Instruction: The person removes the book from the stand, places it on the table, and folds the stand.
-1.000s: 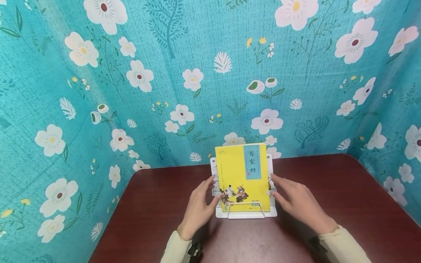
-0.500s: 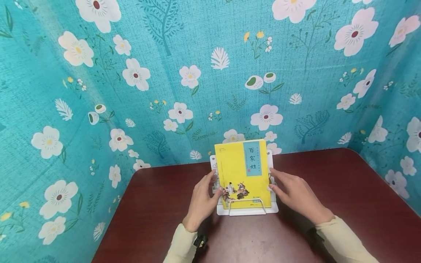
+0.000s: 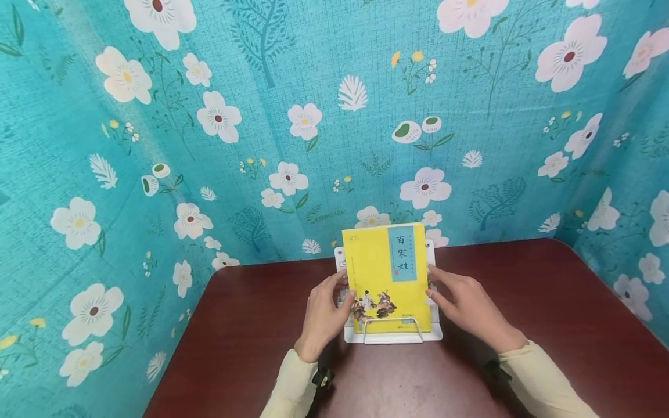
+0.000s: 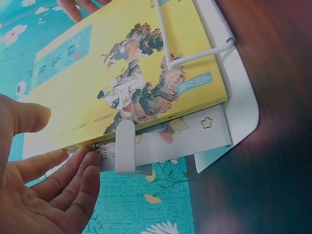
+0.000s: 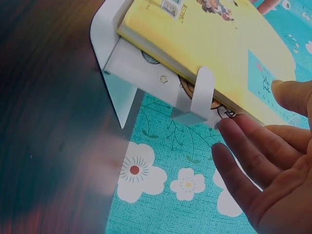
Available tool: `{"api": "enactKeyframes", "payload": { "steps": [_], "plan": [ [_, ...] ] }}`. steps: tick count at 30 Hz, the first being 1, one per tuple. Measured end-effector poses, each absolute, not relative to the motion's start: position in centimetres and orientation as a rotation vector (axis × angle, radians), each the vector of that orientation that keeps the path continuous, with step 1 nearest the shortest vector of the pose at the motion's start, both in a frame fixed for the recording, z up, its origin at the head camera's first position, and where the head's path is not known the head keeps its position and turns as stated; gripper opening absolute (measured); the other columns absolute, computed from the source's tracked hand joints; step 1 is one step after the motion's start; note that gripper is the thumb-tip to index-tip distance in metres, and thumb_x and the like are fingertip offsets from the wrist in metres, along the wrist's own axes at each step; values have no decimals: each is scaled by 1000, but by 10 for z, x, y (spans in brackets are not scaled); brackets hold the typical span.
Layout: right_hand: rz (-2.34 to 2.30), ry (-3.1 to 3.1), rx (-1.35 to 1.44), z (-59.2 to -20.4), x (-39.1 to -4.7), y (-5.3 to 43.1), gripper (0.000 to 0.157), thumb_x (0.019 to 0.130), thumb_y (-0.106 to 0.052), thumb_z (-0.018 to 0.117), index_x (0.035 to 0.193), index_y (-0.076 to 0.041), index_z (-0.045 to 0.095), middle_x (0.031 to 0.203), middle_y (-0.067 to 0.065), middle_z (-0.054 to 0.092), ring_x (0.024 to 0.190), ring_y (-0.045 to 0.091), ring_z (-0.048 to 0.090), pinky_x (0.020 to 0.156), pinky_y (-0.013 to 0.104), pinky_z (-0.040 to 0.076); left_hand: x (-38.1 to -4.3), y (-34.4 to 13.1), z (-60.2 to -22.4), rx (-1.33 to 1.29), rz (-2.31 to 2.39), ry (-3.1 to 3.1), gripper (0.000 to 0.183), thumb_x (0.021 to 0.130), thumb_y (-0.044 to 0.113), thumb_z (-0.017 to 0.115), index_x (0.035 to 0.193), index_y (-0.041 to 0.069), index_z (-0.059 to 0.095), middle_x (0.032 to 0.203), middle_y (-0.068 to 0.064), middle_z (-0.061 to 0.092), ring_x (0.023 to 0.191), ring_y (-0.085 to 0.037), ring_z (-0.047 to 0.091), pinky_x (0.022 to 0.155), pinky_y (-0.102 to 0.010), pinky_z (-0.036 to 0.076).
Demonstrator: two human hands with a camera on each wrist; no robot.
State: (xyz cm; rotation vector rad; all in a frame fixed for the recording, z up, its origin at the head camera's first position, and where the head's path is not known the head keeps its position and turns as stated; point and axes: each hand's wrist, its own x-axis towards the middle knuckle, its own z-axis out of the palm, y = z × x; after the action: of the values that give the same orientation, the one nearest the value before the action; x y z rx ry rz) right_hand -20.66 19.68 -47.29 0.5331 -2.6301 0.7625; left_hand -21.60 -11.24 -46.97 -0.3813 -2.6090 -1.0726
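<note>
A yellow paperback book (image 3: 373,261) with a blue title panel leans on a white metal book stand (image 3: 434,335). A wire holder (image 3: 392,319) crosses the book's lower front. At its left edge is my left hand (image 3: 325,310), with the thumb reaching over the cover and the fingertips at the side. On the opposite side, my right hand (image 3: 473,310) has its thumb over the cover edge and its fingers loosely spread. White side clips, one being the clip (image 4: 125,146) in the left wrist view, stand at both edges. Whether either thumb presses the cover is unclear.
The stand rests on a dark reddish-brown table (image 3: 251,325). A teal flowered cloth (image 3: 324,145) hangs behind and at both sides, close to the table's back edge. Printed drawings show on the stand's back plate (image 5: 146,68).
Both hands have shifted slightly up along the book's sides and drawn a little closer to its edges. The book and stand keep their places relative to each other.
</note>
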Motion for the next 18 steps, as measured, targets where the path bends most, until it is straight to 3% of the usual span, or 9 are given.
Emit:
{"api": "enactKeyframes", "payload": {
  "steps": [9, 15, 18],
  "plan": [
    [870, -2629, 512, -472, -207, 195, 63, 90, -13, 82, 146, 1, 57, 118, 13, 79, 95, 22, 75, 78, 41, 62, -220, -110, -473, -345, -1141, -2580, 44, 97, 22, 71, 138, 8, 65, 114, -5, 76, 98, -17, 73, 79, -24, 56],
    [1081, -2631, 396, -472, -212, 194, 54, 94, -8, 75, 143, 4, 58, 119, 21, 77, 93, 27, 78, 65, 25, 55, -224, -109, -475, -348, -1185, -2534, 38, 97, 16, 71, 133, 5, 67, 109, -6, 77, 93, -13, 75, 78, -25, 61],
    [1155, -2624, 321, -471, -212, 194, 49, 96, -7, 72, 142, 4, 59, 120, 24, 76, 97, 33, 77, 61, 23, 50, -226, -108, -475, -357, -1215, -2518, 36, 97, 14, 70, 131, 5, 68, 108, -6, 77, 91, -12, 75, 78, -24, 62]
  ]
}}
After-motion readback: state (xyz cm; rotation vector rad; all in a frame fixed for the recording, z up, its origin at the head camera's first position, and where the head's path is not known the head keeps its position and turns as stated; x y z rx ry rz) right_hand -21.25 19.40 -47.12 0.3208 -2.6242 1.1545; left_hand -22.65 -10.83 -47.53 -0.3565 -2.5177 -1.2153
